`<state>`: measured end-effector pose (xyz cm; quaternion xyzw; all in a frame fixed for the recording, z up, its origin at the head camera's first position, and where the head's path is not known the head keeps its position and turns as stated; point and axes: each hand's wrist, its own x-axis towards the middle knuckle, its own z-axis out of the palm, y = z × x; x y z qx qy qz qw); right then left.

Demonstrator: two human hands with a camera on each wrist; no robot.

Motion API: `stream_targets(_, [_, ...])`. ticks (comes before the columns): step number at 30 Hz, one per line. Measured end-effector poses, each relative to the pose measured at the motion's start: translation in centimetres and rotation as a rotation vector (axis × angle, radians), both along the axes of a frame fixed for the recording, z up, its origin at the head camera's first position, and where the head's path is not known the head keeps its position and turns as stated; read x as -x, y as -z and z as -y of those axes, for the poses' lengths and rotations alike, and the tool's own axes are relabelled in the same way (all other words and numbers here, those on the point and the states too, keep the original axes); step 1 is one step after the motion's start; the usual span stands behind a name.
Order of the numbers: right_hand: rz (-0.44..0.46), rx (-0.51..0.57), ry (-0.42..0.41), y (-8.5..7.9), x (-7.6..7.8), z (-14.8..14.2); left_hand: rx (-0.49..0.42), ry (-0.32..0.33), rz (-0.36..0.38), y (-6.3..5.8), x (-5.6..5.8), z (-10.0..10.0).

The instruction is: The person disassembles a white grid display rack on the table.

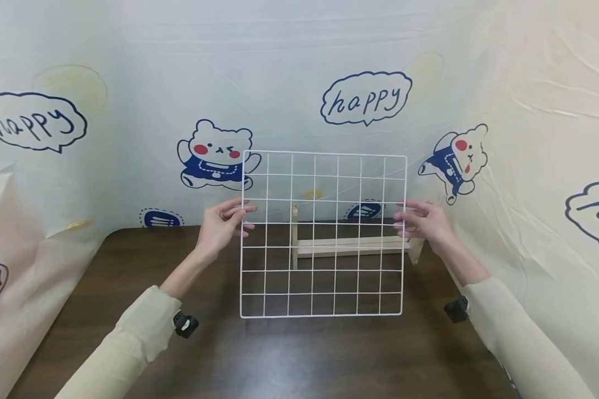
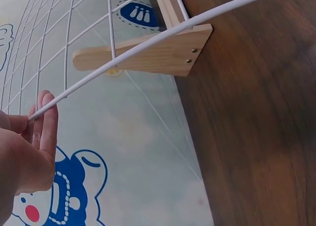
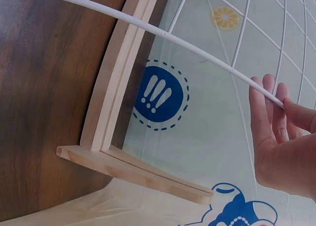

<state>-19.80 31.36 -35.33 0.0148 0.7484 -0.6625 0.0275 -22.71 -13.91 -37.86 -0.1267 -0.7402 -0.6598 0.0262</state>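
Observation:
A white wire grid panel (image 1: 324, 224) is held upright above the table, facing the head camera. My left hand (image 1: 222, 224) pinches its left side rod between thumb and fingers, a little above mid-height. On the opposite side rod, my right hand (image 1: 426, 223) grips at about the same height. Both wrist views show the rod between thumb and fingers, at the left hand (image 2: 29, 147) and the right hand (image 3: 284, 142). Behind the panel stands a wooden stand (image 1: 349, 247) with a long crossbar and an upright board at each end; the grid wires partly cover it.
The dark brown wooden table (image 1: 299, 354) extends below and in front of the panel. Around it hangs a pale cloth backdrop (image 1: 289, 83) with printed bears and "happy" bubbles, meeting the table's back edge. A small black camera sits at each sleeve cuff.

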Motion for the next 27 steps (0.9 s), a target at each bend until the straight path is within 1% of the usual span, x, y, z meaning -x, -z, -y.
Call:
stream_targets(5, [0.018,0.003,-0.016,0.2,-0.2,0.3,0.024,-0.007,0.009,0.3,-0.2,0.6])
stream_targets(9, [0.025,-0.007,-0.040,0.3,-0.5,0.3,0.011,-0.007,0.020,0.3,-0.4,0.8])
stream_targets(13, [0.027,0.009,-0.042,0.1,-0.6,0.0,-0.009,-0.001,0.042,0.2,-0.7,0.6])
stream_targets(18, [0.037,0.039,-0.059,0.0,-0.7,-0.1,-0.003,-0.002,0.041,0.0,-1.1,0.6])
stream_targets(23, [0.063,0.098,-0.043,0.6,-0.6,0.1,0.017,-0.011,0.042,-0.2,-1.3,0.8])
stream_targets(27, [0.071,0.095,-0.043,1.2,-0.6,0.8,0.043,-0.030,0.045,0.0,-1.5,1.6])
